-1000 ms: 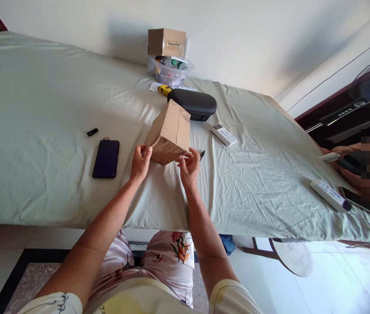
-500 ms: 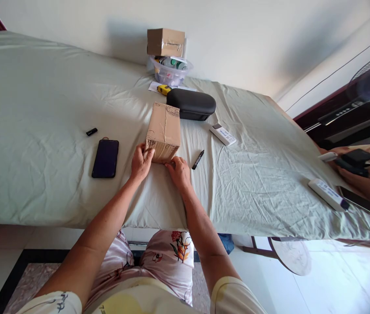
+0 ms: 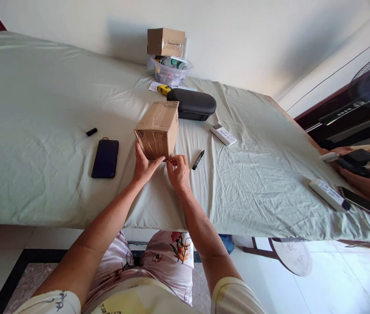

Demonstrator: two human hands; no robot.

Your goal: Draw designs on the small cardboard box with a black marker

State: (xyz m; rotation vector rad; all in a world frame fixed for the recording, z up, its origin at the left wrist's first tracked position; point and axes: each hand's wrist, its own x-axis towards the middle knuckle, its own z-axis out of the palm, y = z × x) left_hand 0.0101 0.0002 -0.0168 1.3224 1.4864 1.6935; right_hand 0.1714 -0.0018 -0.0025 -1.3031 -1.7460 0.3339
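Note:
A taped brown cardboard box [image 3: 157,117] with dark scribble-like marks stands on the cloth-covered table, turned at an angle with one corner towards me. My left hand [image 3: 144,168] grips its near left side, the thumb stretched along the bottom edge. Pinched fingers of my right hand [image 3: 178,171] are at the lower near right corner; whatever fine thing may be between them is too small to make out. A black marker [image 3: 198,160] lies just right of my right hand. To the left lie a dark smartphone [image 3: 105,158] and a small black cap-like piece [image 3: 91,131].
Behind the box are a black hard case [image 3: 193,104], a yellow tape measure [image 3: 164,90] and a plastic basket [image 3: 171,76] under another carton [image 3: 165,42]. White-and-dark devices [image 3: 223,134] lie rightward. Another person's hands [image 3: 361,174] hold a black object at far right.
The box has turned on the table, its near face swinging left and its right side coming into view. My left thumb has slid right along the bottom edge, close to my right fingers.

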